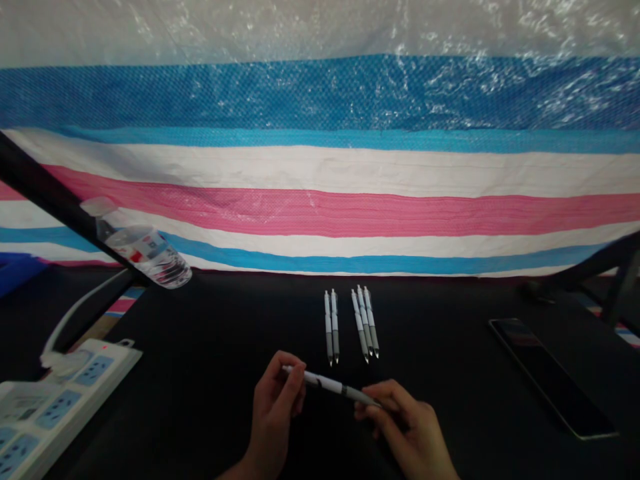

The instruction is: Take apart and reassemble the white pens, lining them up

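Note:
A white pen (330, 383) with a grey grip is held slantwise between my two hands, low over the black table. My left hand (280, 393) pinches its clicker end with thumb and forefinger. Around the grey grip near the tip, the fingers of my right hand (395, 420) are closed. Just beyond my hands lie more pens of the same look, tips toward me: a pair of pens (331, 323) on the left and a group of three pens (365, 323) to its right.
A dark phone (550, 380) lies on the table (450, 340) at the right. To the left sit a white power strip (75, 400) with a plugged-in cable and a tilted clear water bottle (150, 250). A striped plastic sheet (320, 213) hangs behind the table.

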A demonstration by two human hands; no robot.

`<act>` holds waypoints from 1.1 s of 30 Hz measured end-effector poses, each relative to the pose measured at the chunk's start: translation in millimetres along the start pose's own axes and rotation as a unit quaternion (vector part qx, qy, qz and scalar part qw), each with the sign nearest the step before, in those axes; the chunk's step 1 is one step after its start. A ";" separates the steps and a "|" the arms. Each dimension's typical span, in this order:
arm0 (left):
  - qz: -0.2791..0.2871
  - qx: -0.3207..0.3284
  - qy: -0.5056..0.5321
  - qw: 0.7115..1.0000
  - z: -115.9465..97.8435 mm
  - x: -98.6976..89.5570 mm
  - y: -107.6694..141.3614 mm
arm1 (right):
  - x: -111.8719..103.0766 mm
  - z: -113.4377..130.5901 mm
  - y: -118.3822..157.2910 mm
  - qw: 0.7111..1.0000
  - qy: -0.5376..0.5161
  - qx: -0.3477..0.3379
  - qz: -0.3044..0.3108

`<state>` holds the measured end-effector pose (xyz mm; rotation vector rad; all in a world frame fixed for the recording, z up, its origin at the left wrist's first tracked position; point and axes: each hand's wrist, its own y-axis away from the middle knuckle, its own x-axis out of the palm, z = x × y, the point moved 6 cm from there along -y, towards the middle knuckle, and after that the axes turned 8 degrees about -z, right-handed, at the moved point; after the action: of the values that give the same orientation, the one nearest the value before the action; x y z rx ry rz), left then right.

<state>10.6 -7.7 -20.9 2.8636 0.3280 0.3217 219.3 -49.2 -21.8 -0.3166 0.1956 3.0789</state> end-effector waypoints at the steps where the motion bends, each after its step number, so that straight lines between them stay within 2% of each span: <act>1: 0.004 -0.001 -0.001 1.000 0.0 0.5 0.0 | 1.4 1.7 0.3 1.000 0.003 -0.002 0.013; 4: 0.017 0.000 -0.002 1.000 -0.7 1.8 0.1 | 5.9 2.8 1.4 0.999 0.009 0.015 0.041; 8: 0.002 0.003 0.001 1.000 -4.0 0.4 -1.5 | 12.4 0.3 2.0 0.998 0.003 0.024 0.066; 13: -0.003 0.003 0.008 1.000 -6.1 0.9 -2.6 | 7.5 -1.0 0.1 0.999 -0.041 0.019 0.014; 19: 0.010 0.001 0.007 1.000 -4.8 2.3 -2.0 | 11.1 -1.8 1.6 0.998 -0.024 0.024 0.059; 24: 0.007 0.003 0.007 1.000 -7.7 2.4 -1.6 | 8.5 -1.4 0.7 0.998 -0.046 0.027 0.014; 29: 0.009 0.000 0.013 1.000 -8.7 3.0 -1.9 | 10.9 2.9 0.8 0.998 -0.010 0.015 0.057; 33: 0.006 0.006 0.013 1.000 -8.7 2.4 -4.1 | 6.2 0.9 -0.3 0.999 0.001 0.011 0.031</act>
<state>9.9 -1.4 -13.3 2.8755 0.3194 0.3592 213.1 -48.6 -22.2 -0.3193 0.2431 3.1355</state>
